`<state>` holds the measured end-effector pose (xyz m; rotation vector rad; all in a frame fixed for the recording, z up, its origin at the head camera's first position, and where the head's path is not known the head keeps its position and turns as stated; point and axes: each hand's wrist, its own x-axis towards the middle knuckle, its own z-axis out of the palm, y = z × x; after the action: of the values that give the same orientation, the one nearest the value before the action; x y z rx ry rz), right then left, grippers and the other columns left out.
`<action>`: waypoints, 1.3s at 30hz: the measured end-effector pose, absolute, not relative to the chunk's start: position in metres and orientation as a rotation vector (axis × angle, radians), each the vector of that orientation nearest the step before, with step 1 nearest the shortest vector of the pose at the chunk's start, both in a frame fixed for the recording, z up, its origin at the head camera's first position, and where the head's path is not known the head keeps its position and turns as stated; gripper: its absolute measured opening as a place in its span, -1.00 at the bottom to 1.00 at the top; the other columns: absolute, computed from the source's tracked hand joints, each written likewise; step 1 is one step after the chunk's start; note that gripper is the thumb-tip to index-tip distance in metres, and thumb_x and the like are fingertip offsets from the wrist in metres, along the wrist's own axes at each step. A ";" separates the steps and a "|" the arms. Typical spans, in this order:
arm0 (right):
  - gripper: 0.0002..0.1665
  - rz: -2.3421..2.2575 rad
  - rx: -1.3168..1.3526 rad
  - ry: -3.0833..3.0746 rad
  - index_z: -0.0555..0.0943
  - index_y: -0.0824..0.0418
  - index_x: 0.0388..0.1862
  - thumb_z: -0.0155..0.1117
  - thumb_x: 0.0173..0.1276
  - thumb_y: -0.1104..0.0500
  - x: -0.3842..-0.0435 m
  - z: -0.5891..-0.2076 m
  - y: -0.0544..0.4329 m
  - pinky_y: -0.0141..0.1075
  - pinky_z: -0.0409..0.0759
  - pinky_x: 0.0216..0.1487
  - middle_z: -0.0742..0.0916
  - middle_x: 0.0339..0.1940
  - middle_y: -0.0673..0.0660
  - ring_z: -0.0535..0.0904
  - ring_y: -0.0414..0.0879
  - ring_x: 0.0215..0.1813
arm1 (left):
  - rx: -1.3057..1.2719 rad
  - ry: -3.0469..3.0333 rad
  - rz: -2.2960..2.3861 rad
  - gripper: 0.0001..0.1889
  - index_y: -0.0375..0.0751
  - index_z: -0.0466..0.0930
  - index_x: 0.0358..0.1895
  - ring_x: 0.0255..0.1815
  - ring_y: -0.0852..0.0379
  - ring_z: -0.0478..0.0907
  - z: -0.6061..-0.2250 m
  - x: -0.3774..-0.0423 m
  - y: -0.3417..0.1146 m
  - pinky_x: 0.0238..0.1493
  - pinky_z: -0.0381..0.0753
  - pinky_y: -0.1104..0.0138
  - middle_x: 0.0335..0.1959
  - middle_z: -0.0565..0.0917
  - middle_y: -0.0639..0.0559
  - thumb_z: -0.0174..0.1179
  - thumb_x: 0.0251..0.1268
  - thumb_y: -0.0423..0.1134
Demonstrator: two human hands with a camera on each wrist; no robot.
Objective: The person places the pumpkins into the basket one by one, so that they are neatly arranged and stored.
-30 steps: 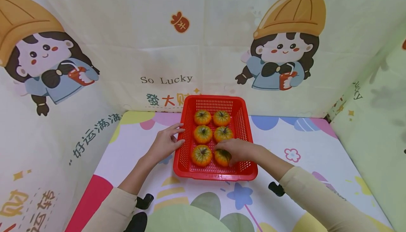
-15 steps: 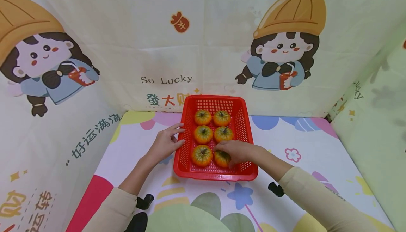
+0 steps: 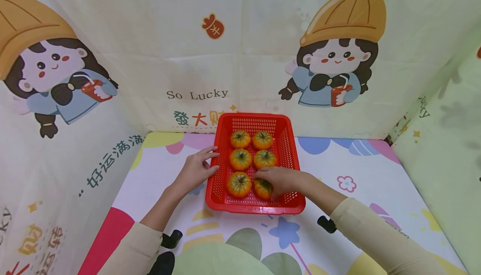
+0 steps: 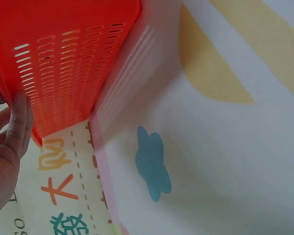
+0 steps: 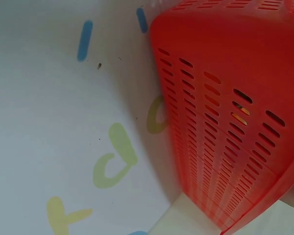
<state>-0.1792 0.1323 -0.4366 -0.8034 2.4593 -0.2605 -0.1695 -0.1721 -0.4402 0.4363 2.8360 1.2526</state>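
A red plastic basket [image 3: 255, 209] with slotted walls holds two columns of small orange-green pumpkins, among them a front-left pumpkin [image 3: 239, 184] and a middle-right pumpkin [image 3: 264, 159]. In the head view my right hand [image 3: 282, 179] reaches over the right wall and grips the front-right pumpkin [image 3: 263, 189], its top partly hidden under my fingers. My left hand [image 3: 195, 168] rests at the left rim with fingers fairly straight and spread. From the left wrist, the fingers [image 4: 17, 122] lie against the basket's outer wall. The right wrist view shows mainly the basket's slotted side [image 5: 220, 112].
The basket stands on a patterned tablecloth [image 3: 323, 199] near the back edge. Behind it rises a printed cloth wall [image 3: 259, 70], with more cloth at both sides. Black wrist straps [image 3: 172, 239] stick out beside the sleeves.
My right hand has settled very slightly toward me while gripping the front-right pumpkin. The left hand and basket look unmoved.
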 end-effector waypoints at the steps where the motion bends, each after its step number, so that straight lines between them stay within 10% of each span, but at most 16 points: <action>1: 0.00 -0.262 -0.803 2.458 0.49 -0.20 0.46 0.71 -0.01 0.08 -0.179 -0.436 0.133 -0.05 0.73 0.15 0.61 0.37 -0.09 0.50 0.00 0.44 | 0.436 2.836 1.252 -0.50 -0.29 0.64 0.28 -0.37 0.18 0.58 -0.440 -0.170 -0.172 -0.29 0.71 0.43 0.47 0.51 -0.11 0.43 0.26 -0.29; 39: 0.01 -0.701 -0.764 2.508 0.40 0.02 0.56 0.65 0.13 0.08 -0.181 -0.401 0.172 0.02 0.74 0.11 0.52 0.51 0.14 0.38 0.15 0.54 | 0.514 2.861 1.256 -0.53 -0.36 0.65 0.23 -0.42 0.22 0.58 -0.442 -0.171 -0.172 -0.34 0.66 0.48 0.43 0.54 -0.17 0.43 0.26 -0.33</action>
<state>-0.1813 0.1721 -0.4007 -0.7639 2.5084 -0.7010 -0.1710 -0.1723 -0.4418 0.5138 2.8612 1.2561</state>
